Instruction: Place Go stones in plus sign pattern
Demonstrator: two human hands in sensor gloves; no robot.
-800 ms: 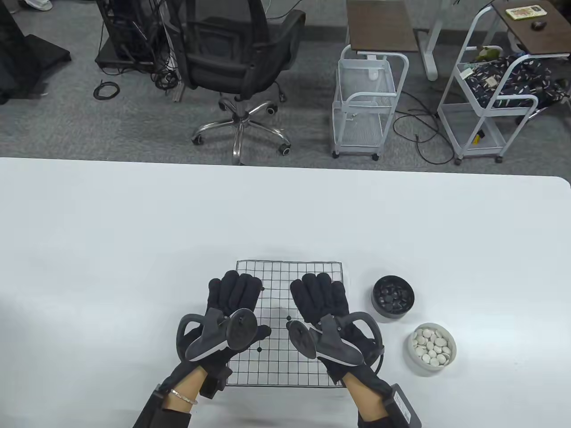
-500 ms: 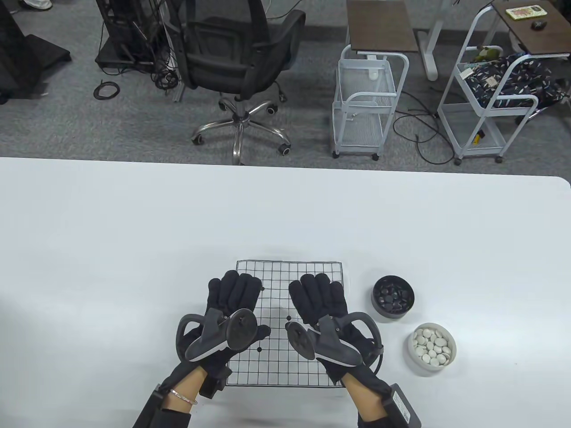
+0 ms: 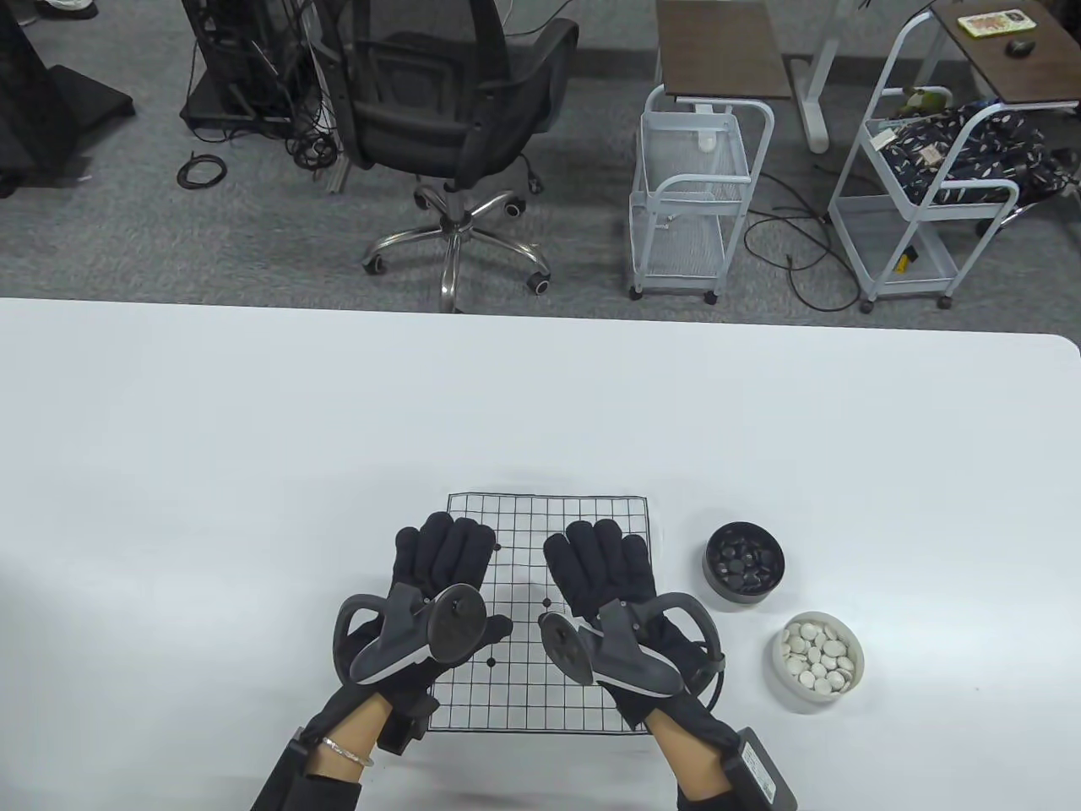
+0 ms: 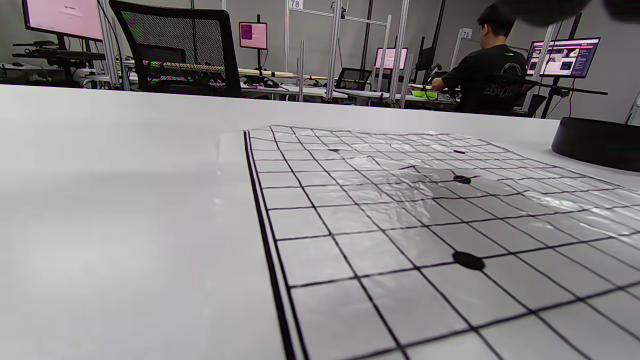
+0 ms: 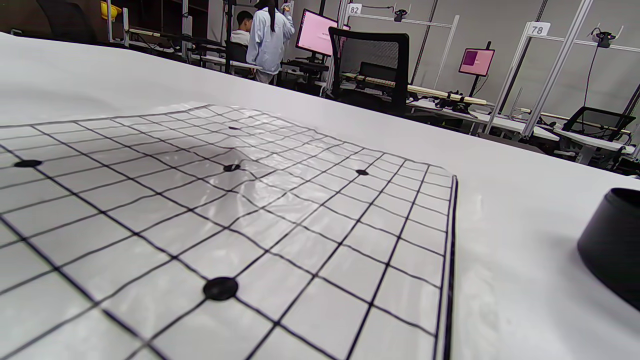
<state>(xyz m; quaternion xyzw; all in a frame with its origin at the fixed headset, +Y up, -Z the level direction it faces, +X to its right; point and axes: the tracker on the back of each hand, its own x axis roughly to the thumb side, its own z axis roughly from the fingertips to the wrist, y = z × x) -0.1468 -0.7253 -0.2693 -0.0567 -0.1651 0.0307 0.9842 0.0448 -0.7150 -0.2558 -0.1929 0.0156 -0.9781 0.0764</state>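
A thin white Go board sheet (image 3: 553, 519) with a black grid lies near the table's front edge. It bears only printed dots; no stones show on it. My left hand (image 3: 441, 557) lies flat on the sheet's left part, fingers straight. Flat on its right part lies my right hand (image 3: 601, 562), fingers straight too. A black bowl (image 3: 744, 563) of black stones stands right of the sheet, and a white bowl (image 3: 817, 661) of white stones sits nearer me. The wrist views show the wrinkled sheet (image 4: 430, 210) (image 5: 250, 200) and the black bowl (image 4: 597, 142) (image 5: 612, 247).
The white table (image 3: 253, 439) stretches wide to the left and behind the sheet. Beyond its far edge stand an office chair (image 3: 448, 127) and white wire carts (image 3: 697, 203). People work at desks far off in the wrist views.
My right hand has slid slightly to the left on the sheet. The left hand has stayed still.
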